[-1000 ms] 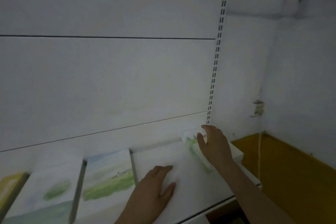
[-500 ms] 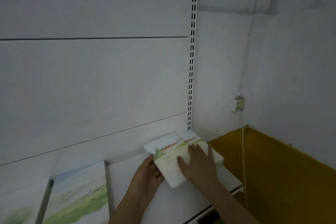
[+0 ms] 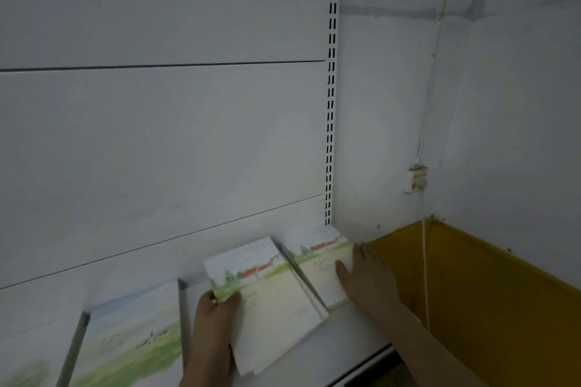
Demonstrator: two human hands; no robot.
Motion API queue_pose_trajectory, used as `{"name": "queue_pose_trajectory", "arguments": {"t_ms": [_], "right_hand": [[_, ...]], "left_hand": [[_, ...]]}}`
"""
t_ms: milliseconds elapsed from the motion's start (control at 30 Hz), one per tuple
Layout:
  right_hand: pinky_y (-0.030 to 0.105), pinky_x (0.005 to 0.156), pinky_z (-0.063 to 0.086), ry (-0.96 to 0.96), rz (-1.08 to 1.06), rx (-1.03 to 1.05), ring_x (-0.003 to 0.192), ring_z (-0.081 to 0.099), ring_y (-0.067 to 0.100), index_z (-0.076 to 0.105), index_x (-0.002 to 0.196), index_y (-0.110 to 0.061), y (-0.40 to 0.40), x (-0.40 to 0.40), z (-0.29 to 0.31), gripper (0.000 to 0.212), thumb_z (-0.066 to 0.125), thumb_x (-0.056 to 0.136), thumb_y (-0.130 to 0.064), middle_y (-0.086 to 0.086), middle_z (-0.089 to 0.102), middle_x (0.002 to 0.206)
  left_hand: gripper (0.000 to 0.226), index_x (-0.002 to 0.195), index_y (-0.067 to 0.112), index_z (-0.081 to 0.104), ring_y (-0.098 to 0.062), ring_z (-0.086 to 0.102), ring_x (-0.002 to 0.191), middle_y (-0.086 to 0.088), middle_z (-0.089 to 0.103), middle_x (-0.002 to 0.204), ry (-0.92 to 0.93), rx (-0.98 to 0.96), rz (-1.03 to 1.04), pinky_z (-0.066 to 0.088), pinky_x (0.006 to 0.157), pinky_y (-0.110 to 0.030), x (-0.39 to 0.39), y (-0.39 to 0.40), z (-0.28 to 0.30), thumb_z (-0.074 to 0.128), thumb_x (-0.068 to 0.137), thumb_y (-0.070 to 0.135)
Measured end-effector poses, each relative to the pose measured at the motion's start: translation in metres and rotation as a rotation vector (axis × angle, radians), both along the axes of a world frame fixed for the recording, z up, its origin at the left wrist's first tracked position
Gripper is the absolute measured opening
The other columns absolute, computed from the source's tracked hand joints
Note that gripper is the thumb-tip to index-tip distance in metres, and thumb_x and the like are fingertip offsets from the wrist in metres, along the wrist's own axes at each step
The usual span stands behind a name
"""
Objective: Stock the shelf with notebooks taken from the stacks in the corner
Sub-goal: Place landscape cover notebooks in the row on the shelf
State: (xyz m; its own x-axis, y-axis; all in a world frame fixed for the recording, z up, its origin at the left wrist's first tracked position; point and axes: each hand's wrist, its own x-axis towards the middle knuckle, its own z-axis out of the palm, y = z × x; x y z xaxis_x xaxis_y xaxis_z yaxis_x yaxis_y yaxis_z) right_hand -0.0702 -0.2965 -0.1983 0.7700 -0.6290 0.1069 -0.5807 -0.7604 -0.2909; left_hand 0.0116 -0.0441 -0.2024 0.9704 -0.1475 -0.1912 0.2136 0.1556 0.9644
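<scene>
1. While the far-left cover at 8 o'clock is too cut off to judge, the green-field notebook (image 3: 135, 336) lies flat on the white shelf (image 3: 345, 339) at about 7 o'clock, with nothing touching it.
2. At 6 o'clock the left hand (image 3: 213, 333) grips the left edge of the near stack of notebooks (image 3: 270, 302), thumb on the cover near the upper corner and the fingers hidden beneath. This stack sits skewed, its front corner close to the shelf lip.
3. At 5 o'clock the right hand (image 3: 364, 283) rests flat and released on the corner stack of notebooks (image 3: 320, 261), fingers straight, pressing it toward the slotted upright (image 3: 330, 104). The two stacks touch or overlap along one edge; I cannot tell which.
4. At 4 o'clock, past the shelf end, a yellow surface (image 3: 471, 292) lies lower, with a white cord (image 3: 425, 261) hanging down from a wall socket (image 3: 416, 179).
5. Likely risks: the skewed near stack could fan out or slide off the front lip if pushed unevenly, and a rightward shove could tip the corner stack over the shelf end onto the yellow surface. Glossy covers look slippery, so top copies may shear away.
</scene>
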Motion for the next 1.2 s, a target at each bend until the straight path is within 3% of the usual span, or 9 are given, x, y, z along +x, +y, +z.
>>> {"name": "queue_pose_trajectory", "arguments": {"t_ms": [100,233,400,567,733,800,867,1033,1200], "right_hand": [[0.034,0.12,0.01,0.015,0.021,0.027,0.148,0.013,0.02,0.011,0.154,-0.008,-0.003,0.0,0.002,0.079,0.024,0.097,-0.06,0.009,0.011,0.162],[0.034,0.121,0.006,0.033,0.046,0.044,0.149,0.005,0.019,0.009,0.154,-0.008,-0.007,0.002,0.002,0.082,0.025,0.096,-0.063,0.007,0.008,0.162],[0.039,0.121,-0.003,0.042,0.102,-0.05,0.15,-0.001,0.022,0.019,0.154,-0.012,0.011,0.001,0.01,0.08,0.025,0.094,-0.065,0.005,0.012,0.162],[0.033,0.118,-0.009,-0.026,0.327,-0.045,0.15,0.0,0.017,0.028,0.151,-0.017,0.068,0.007,0.004,0.09,0.013,0.081,-0.073,-0.001,0.017,0.161],[0.029,0.119,0.009,-0.243,0.396,0.318,0.148,0.011,0.012,0.018,0.154,-0.022,0.087,0.015,0.013,0.086,0.054,0.086,-0.061,-0.01,0.017,0.158],[0.037,0.111,0.037,-0.396,0.411,0.591,0.135,0.043,0.013,0.028,0.149,-0.024,0.084,0.016,0.033,0.087,0.061,0.08,-0.064,-0.012,0.044,0.146],[0.035,0.092,0.054,-0.57,0.471,0.797,0.108,0.065,0.014,0.051,0.129,-0.029,0.083,0.016,0.053,0.061,0.065,0.079,-0.061,-0.007,0.069,0.116],[0.021,0.089,0.049,-0.716,0.479,0.892,0.103,0.063,-0.003,0.054,0.121,-0.034,0.094,0.018,0.053,0.05,0.068,0.079,-0.056,-0.023,0.068,0.108],[0.024,0.089,0.05,-0.729,0.426,0.938,0.098,0.064,-0.004,0.056,0.112,-0.035,0.113,0.023,0.02,0.028,0.069,0.087,-0.035,-0.02,0.07,0.103]], "left_hand": [[0.029,0.109,0.003,0.059,-0.034,0.062,0.095,-0.02,0.065,0.106,-0.103,0.359,0.164,0.044,0.079,-0.036,0.01,0.006,0.002,0.071,0.085,0.014],[0.03,0.111,-0.003,0.058,-0.032,0.059,0.091,-0.022,0.064,0.107,-0.109,0.463,0.098,0.044,0.077,-0.036,0.014,0.008,-0.002,0.066,0.088,0.015],[0.028,0.121,0.006,0.047,-0.029,0.054,0.096,-0.014,0.056,0.109,-0.061,0.354,-0.003,0.041,0.078,-0.034,0.005,-0.008,0.004,0.055,0.096,0.017],[0.037,0.116,0.005,0.057,-0.027,0.065,0.091,-0.013,0.067,0.109,-0.024,0.221,-0.034,0.051,0.068,-0.032,-0.001,-0.014,0.01,0.068,0.089,0.028],[0.036,0.12,0.013,0.056,-0.023,0.066,0.094,-0.008,0.068,0.112,-0.175,0.088,0.039,0.055,0.078,-0.039,-0.01,0.0,0.027,0.07,0.086,0.007],[0.036,0.117,0.024,0.058,-0.013,0.068,0.092,0.007,0.071,0.102,-0.323,0.098,0.013,0.054,0.078,-0.031,-0.016,0.009,0.042,0.069,0.086,0.008],[0.036,0.113,0.03,0.059,-0.004,0.069,0.091,0.014,0.073,0.099,-0.428,0.116,-0.072,0.053,0.078,-0.024,-0.023,0.016,0.056,0.07,0.086,0.009],[0.04,0.119,0.026,0.053,0.013,0.06,0.095,0.019,0.064,0.109,-0.502,0.319,-0.07,0.046,0.076,-0.005,-0.027,0.02,0.038,0.071,0.086,0.012],[0.065,0.127,0.025,0.028,-0.01,0.046,0.121,0.023,0.041,0.121,-0.478,0.443,-0.091,0.029,0.082,0.007,-0.036,0.016,0.01,0.061,0.083,-0.011]]}}
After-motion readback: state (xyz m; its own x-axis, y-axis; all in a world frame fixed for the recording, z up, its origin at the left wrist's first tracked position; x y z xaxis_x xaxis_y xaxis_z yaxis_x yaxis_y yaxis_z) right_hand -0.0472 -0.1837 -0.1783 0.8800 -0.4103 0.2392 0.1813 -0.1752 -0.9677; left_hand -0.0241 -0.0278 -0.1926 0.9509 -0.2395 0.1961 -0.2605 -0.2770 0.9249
